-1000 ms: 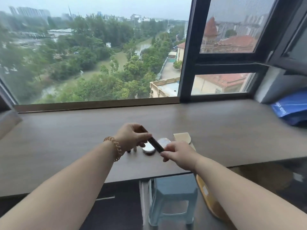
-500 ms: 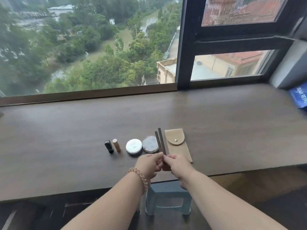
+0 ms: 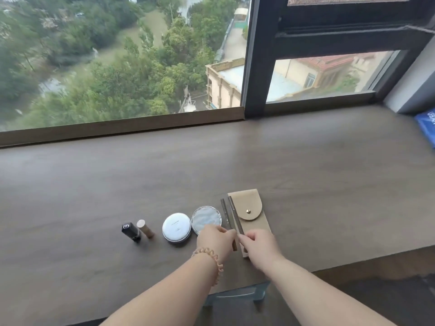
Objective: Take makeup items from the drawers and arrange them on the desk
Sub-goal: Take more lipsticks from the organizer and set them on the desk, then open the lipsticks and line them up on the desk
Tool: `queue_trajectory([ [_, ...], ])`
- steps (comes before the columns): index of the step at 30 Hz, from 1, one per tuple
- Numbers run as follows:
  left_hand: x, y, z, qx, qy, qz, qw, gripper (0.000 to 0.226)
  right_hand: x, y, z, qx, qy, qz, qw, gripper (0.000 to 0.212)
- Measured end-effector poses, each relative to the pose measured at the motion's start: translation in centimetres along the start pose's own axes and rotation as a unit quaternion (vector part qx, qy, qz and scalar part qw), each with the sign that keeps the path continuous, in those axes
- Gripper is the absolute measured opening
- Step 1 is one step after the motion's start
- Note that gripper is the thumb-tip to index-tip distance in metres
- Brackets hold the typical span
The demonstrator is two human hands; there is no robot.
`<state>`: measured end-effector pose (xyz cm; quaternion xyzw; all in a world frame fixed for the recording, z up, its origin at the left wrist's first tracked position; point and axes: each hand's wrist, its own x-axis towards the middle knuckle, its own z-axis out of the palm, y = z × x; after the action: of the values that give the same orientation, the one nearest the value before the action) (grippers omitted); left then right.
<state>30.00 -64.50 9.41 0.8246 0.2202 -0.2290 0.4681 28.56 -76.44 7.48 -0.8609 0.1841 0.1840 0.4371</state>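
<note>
A row of makeup items lies near the front edge of the brown desk. From the left stand a black lipstick and a tan tube, then a white round compact and a clear-lidded round case. Two slim dark pencils lie side by side against a beige snap pouch. My left hand pinches the near end of the left pencil. My right hand pinches the near end of the right pencil.
A big window with a dark frame runs along the back of the desk. A blue packet lies at the far right. A blue-grey stool stands under the desk's front edge, below my forearms.
The pencil that both hands held in the air a second ago now lies on the desk beside the other pencil. My view has tilted down and moved closer to the items.
</note>
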Motion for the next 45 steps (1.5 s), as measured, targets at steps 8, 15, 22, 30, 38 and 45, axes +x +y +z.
queue_trajectory([
  [8, 1.8, -0.5, 1.1, 0.139, 0.087, 0.002, 0.986, 0.024, 2.3, -0.6, 0.6, -0.189, -0.023, -0.105, 0.976, 0.043],
  [15, 2.2, -0.5, 2.2, 0.224, 0.133, -0.011, 0.965, 0.03, 2.6, 0.2, 0.5, -0.264, -0.024, -0.192, 0.945, 0.029],
  [22, 2.1, -0.7, 3.5, 0.231, 0.144, 0.002, 0.962, 0.03, 2.9, 0.3, 0.3, -0.364, -0.038, -0.297, 0.882, 0.02],
  [30, 2.0, -0.2, 3.7, 0.25, 0.154, 0.004, 0.956, 0.021, 3.2, 0.9, -0.4, -0.36, -0.028, -0.315, 0.878, 0.009],
  [38, 1.1, 0.2, 3.1, 0.24, 0.161, -0.002, 0.957, 0.027, 2.7, 0.5, -1.8, -0.33, -0.045, -0.31, 0.891, 0.03],
  [45, -1.1, 1.5, -0.7, 0.201, 0.224, 0.058, 0.952, 0.029, 2.0, -2.8, -3.5, -0.242, -0.093, -0.355, 0.898, 0.064],
])
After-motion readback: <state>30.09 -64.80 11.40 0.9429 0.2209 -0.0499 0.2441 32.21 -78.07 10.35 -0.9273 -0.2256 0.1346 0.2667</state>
